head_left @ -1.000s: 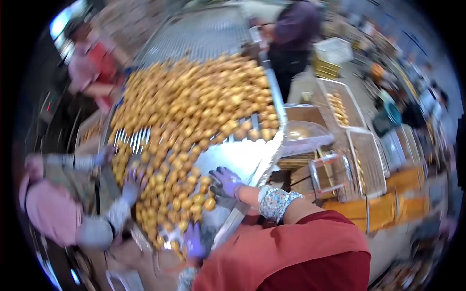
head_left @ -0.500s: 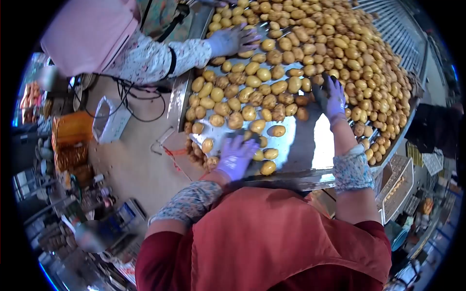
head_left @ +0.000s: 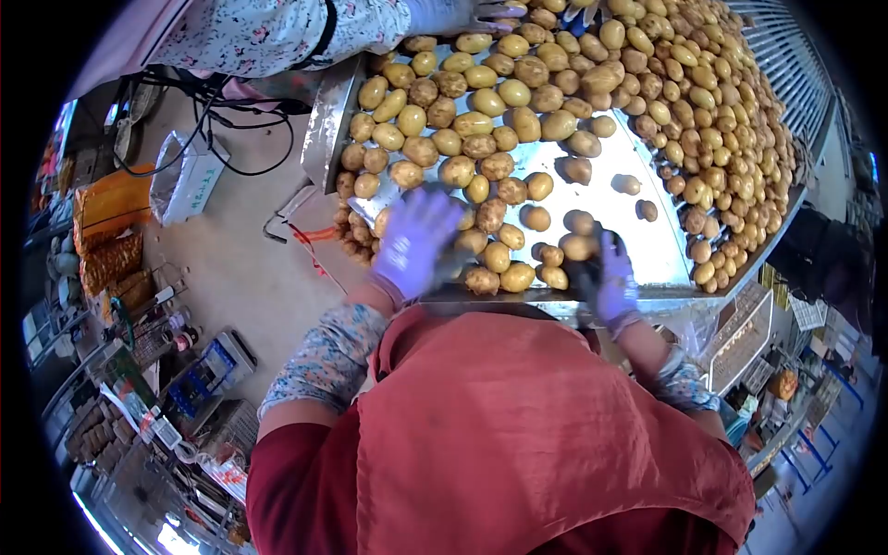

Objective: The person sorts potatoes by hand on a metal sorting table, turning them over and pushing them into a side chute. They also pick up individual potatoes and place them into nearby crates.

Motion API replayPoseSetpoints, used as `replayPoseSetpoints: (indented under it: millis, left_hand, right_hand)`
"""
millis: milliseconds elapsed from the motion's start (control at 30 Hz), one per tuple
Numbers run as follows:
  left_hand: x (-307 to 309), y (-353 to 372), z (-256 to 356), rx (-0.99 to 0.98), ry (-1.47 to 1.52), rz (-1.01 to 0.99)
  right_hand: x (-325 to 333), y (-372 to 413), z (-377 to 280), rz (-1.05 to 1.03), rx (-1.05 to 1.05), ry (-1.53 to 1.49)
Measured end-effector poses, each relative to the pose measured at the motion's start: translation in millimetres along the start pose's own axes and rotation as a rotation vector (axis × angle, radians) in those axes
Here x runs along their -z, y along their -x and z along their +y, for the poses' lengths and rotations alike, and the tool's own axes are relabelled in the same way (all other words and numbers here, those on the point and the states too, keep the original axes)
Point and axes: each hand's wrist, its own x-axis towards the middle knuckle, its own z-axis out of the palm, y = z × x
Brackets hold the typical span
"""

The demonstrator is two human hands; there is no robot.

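Observation:
Many potatoes (head_left: 481, 145) lie spread over a shiny metal table (head_left: 661, 245), heaped most thickly at the right. My left hand (head_left: 418, 242), in a purple glove with dark finger parts, is at the table's left front with its fingers spread, beside several potatoes; it is somewhat blurred. At the front edge, right of the middle, my right hand (head_left: 606, 277) wears a similar glove. Its dark fingers are beside a few potatoes and smeared by motion, so whether it grips one cannot be made out.
A co-worker's gloved hand (head_left: 453, 16) and flowered sleeve (head_left: 240, 37) reach over the back left. Black cables (head_left: 208, 120), a white box (head_left: 190, 185) and orange sacks (head_left: 111, 222) are at the left. Metal bars (head_left: 786, 65) run beyond the heap.
My right hand has moved from the heap toward the front edge, with potatoes now near it. My left hand has shifted left and up. The whole view has shifted too.

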Motion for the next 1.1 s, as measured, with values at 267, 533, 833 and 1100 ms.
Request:
replayPoseSetpoints:
  millis: [267,533,833,1100]
  left_hand:
    - [53.3,34.5,-37.5,-0.024,0.047,0.145]
    - [3.4,-72.1,-54.6,0.142,-0.32,0.09]
    - [60.9,-16.8,-62.3,0.118,-0.002,0.426]
    - [17.6,56.7,21.8,-0.122,0.486,-0.257]
  right_hand:
    - [1.8,-35.0,-17.5,0.307,0.235,-0.288]
    - [-44.5,-60.2,-68.1,0.213,0.371,0.185]
    - [-10.9,0.7,-33.5,-0.182,-0.083,-0.305]
    - [19.2,-66.3,-58.3,0.042,0.175,-0.251]
